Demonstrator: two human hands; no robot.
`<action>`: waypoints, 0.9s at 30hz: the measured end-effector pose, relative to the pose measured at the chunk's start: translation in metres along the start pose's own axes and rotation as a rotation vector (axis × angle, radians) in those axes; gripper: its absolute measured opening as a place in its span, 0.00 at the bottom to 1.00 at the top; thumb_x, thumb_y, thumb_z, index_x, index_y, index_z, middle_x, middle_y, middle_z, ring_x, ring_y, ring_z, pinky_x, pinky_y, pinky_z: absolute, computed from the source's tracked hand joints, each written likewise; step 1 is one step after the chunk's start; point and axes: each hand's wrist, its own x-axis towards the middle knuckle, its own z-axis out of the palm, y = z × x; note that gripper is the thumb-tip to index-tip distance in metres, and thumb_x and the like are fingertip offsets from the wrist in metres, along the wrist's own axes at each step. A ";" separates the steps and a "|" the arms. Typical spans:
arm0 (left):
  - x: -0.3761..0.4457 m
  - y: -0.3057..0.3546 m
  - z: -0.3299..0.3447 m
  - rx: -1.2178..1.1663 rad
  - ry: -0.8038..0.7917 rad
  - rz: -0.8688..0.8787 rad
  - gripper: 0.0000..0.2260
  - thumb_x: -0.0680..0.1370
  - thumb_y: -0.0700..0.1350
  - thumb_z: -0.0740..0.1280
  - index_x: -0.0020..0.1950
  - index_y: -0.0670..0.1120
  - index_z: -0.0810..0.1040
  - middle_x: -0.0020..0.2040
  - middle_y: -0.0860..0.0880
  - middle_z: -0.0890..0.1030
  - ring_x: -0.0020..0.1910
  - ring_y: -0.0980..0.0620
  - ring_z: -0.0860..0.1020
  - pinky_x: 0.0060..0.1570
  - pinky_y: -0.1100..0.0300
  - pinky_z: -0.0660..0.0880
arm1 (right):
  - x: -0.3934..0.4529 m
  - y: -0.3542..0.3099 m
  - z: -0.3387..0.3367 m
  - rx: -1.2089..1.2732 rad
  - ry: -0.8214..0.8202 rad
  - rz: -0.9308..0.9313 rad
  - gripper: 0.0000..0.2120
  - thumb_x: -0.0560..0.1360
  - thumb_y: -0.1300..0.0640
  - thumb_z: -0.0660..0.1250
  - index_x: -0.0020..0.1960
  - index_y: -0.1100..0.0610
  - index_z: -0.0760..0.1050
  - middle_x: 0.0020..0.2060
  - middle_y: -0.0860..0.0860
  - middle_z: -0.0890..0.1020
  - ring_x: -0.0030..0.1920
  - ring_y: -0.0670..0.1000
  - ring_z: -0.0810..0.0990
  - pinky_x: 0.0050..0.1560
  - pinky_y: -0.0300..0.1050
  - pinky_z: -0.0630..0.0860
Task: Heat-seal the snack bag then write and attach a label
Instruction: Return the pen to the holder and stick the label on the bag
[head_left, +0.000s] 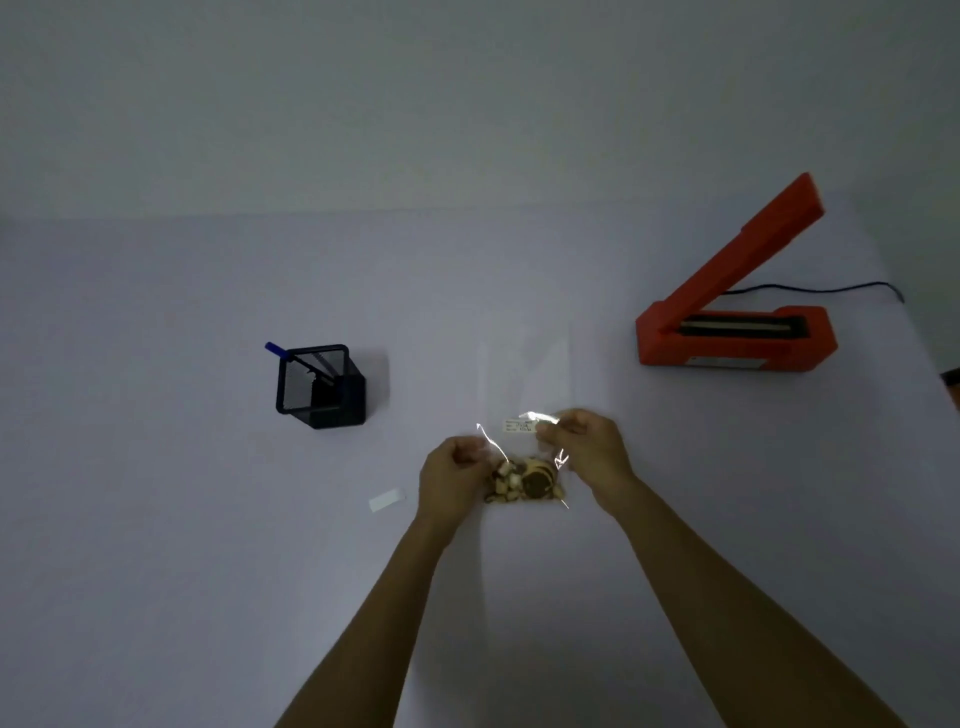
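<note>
My left hand (453, 470) and right hand (584, 441) pinch the snack bag (524, 480); its label (519, 426) looks attached, so I'd press it flat next.

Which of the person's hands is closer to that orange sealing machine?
Right. The right hand pinches the snack bag below and left of the heat sealer; the left hand grips the bag's far side, farther away.

snack bag (524, 467) lies between pen holder (321, 385) at left and heat sealer (732, 322) at right, on the table (156, 519).
</note>
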 end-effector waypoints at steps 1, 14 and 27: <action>0.008 0.006 -0.001 -0.008 0.037 0.009 0.09 0.71 0.43 0.73 0.50 0.47 0.81 0.44 0.52 0.83 0.47 0.54 0.81 0.52 0.56 0.79 | 0.010 -0.006 0.004 -0.004 0.007 0.003 0.06 0.69 0.63 0.75 0.40 0.57 0.78 0.36 0.57 0.84 0.30 0.44 0.81 0.28 0.32 0.71; 0.098 0.043 -0.017 0.078 0.251 0.021 0.09 0.74 0.41 0.72 0.53 0.41 0.81 0.47 0.44 0.83 0.40 0.53 0.79 0.26 0.77 0.71 | 0.090 -0.048 0.045 -0.336 0.167 -0.140 0.21 0.65 0.55 0.79 0.54 0.58 0.76 0.40 0.51 0.79 0.43 0.51 0.78 0.45 0.39 0.72; 0.101 0.054 -0.024 0.176 0.334 0.065 0.13 0.73 0.41 0.71 0.57 0.43 0.76 0.43 0.49 0.78 0.41 0.51 0.77 0.42 0.60 0.75 | 0.090 -0.061 0.046 -0.409 0.211 -0.115 0.22 0.71 0.40 0.69 0.53 0.58 0.72 0.44 0.50 0.76 0.44 0.50 0.75 0.43 0.42 0.70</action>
